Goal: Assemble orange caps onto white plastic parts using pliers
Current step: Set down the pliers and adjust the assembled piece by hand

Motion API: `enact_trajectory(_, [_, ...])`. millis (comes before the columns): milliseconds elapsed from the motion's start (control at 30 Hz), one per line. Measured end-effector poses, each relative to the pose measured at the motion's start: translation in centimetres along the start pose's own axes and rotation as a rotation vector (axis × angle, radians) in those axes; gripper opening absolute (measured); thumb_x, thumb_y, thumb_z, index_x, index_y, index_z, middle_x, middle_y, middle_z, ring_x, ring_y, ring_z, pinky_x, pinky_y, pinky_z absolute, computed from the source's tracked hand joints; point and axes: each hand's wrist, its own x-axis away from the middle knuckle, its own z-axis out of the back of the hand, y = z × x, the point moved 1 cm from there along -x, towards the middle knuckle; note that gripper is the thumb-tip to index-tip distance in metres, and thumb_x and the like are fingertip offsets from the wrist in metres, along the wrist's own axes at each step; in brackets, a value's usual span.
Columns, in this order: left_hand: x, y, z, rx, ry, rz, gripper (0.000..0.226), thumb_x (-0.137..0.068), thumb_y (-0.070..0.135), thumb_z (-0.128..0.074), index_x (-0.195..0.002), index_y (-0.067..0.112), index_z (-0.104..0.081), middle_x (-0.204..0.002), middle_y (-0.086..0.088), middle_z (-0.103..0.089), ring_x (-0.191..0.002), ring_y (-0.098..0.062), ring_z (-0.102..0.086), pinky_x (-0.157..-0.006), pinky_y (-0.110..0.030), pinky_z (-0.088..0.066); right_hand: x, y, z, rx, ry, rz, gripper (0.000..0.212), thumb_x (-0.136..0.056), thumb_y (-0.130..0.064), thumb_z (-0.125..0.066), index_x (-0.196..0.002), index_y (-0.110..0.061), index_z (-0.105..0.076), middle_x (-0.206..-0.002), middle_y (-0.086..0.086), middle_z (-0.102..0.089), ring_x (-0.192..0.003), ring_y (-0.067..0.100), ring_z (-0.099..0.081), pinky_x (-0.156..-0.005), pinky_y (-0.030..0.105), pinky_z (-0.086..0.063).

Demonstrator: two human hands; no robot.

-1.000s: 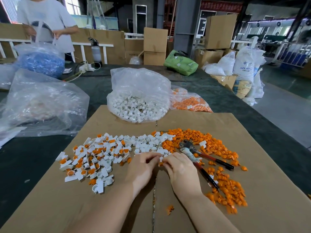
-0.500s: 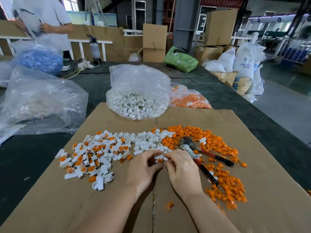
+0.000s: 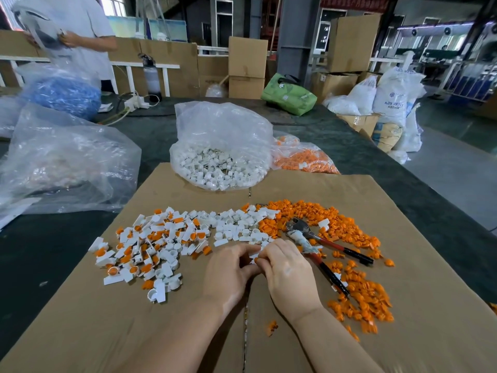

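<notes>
Lying flat on a dark green table [image 3: 349, 146], a big sheet of brown cardboard [image 3: 430, 305] is the work surface, with a seam running down its middle. Both hands meet near that seam: the left hand [image 3: 228, 270] and the right hand [image 3: 289, 273] pinch together a small white plastic part [image 3: 254, 256], and a bit of orange shows at the right fingertips; how the cap sits in the part I cannot tell. The pliers [image 3: 317, 244], with red and black handles, lie on the cardboard just beside the right hand, on loose orange caps [image 3: 360, 294] that spread in an arc to the right. To the left is a heap of white parts [image 3: 150, 246], many already with an orange cap inside. Behind the hands more white parts without caps [image 3: 239, 224] are scattered.

At the far edge of the cardboard stands an open clear bag of white parts [image 3: 217, 157], and just right of it a bag of orange caps [image 3: 304, 160]. On the left of the table lies a large crumpled clear bag [image 3: 64, 162], and farther back a bag with blue pieces [image 3: 64, 95]. Another person in a light shirt [image 3: 88, 28] stands behind it, holding a bag. The room is a workshop: cardboard boxes [image 3: 247, 65], a green bag [image 3: 289, 94], white sacks [image 3: 392, 98] and a grey pillar [image 3: 298, 36].
</notes>
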Motion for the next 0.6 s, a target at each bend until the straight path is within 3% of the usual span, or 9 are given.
enact_trajectory(233, [0.16,-0.04,0.58,0.149,0.005,0.059,0.035,-0.079,0.016,-0.075,-0.109,0.033,-0.067,-0.093,0.028,-0.061,-0.088,0.013,-0.054,-0.074,0.003,-0.037,0.12,0.76,0.26,-0.118,0.136,-0.160,0.010,-0.081,0.000,-0.068,-0.085,-0.008,-0.069,-0.081,-0.001,-0.063,-0.080,0.014,-0.059,-0.072,0.021,-0.048])
enact_trajectory(400, [0.21,0.23,0.79,0.152,-0.018,0.058,0.036,-0.080,0.015,-0.073,-0.107,0.037,-0.065,-0.093,0.031,-0.059,-0.089,0.014,-0.054,-0.078,0.000,-0.041,0.12,0.64,0.05,-0.071,0.107,-0.145,0.012,-0.079,0.003,-0.069,-0.085,-0.008,-0.070,-0.082,0.000,-0.065,-0.080,0.015,-0.061,-0.073,0.020,-0.048])
enact_trajectory(533, [0.29,0.38,0.79,0.154,-0.009,0.081,0.038,-0.080,0.015,-0.073,-0.110,0.037,-0.062,-0.092,0.025,-0.060,-0.083,0.013,-0.054,-0.071,0.004,-0.037,0.10,0.80,0.00,-0.064,0.119,-0.164,0.012,-0.080,0.003,-0.069,-0.085,-0.008,-0.071,-0.082,0.000,-0.065,-0.080,0.016,-0.062,-0.073,0.021,-0.048])
enact_trajectory(600, [0.42,0.40,0.78,0.193,0.016,0.115,0.039,-0.080,0.014,-0.073,-0.100,0.042,-0.055,-0.083,0.017,-0.060,-0.076,0.013,-0.054,-0.067,0.003,-0.037,0.12,0.85,-0.04,-0.055,0.131,-0.178,0.011,-0.080,0.003,-0.069,-0.084,-0.007,-0.071,-0.081,0.000,-0.065,-0.080,0.017,-0.062,-0.073,0.020,-0.047])
